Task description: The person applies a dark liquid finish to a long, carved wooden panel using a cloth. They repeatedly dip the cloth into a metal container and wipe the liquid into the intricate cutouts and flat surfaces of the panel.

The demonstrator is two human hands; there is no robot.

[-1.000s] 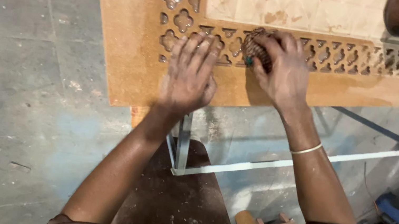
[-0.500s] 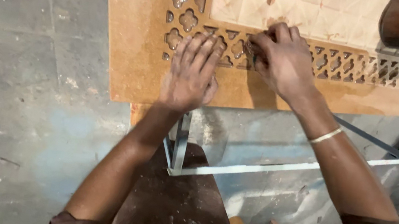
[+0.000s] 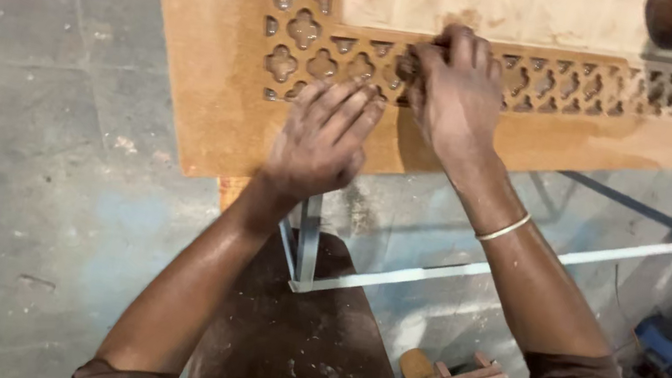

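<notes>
Head view: dusty fretwork board (image 3: pixel 214 107)

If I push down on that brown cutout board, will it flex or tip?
The board looks stiff and flat, though its edge overhangs the metal frame, so it might tip. The thin cutout lattice under both hands probably chips easily.

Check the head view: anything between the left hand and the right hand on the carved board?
Only carved board lattice shows between left hand and right hand, in the head view.
</notes>
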